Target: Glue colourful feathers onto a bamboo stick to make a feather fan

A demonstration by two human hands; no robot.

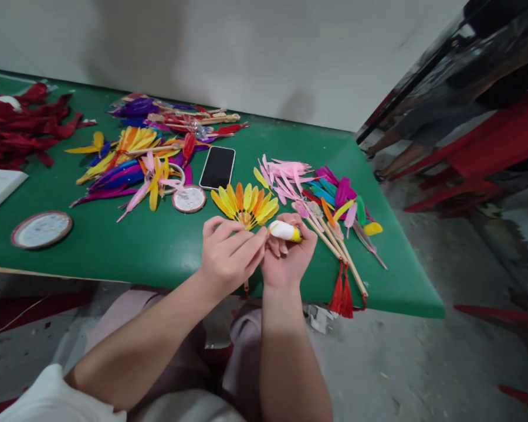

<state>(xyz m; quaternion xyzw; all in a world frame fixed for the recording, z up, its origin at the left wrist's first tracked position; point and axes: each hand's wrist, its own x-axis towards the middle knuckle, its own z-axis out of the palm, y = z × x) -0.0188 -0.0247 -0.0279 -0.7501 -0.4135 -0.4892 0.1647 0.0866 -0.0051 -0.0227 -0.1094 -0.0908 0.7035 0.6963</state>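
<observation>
Left hand (229,251) palm-down, fingers bent, hold unclear | right hand (288,255) palm-up, curled round white tube (285,230) | feather fan (245,206) just beyond

Small craft workshop, by the look of it. Long green-topped worktable (158,243) before me, against a plain pale wall (255,58). Materials in loose heaps — dark red crumpled fabric strips (30,132), slim pink feathers (288,173), pale wooden sticks (330,240) with red tassels (347,296). Yellow-and-orange feather fan (245,205) at my fingers. Bare grey floor (378,363), scuffed and littered — red furniture (501,140) to my right.
</observation>
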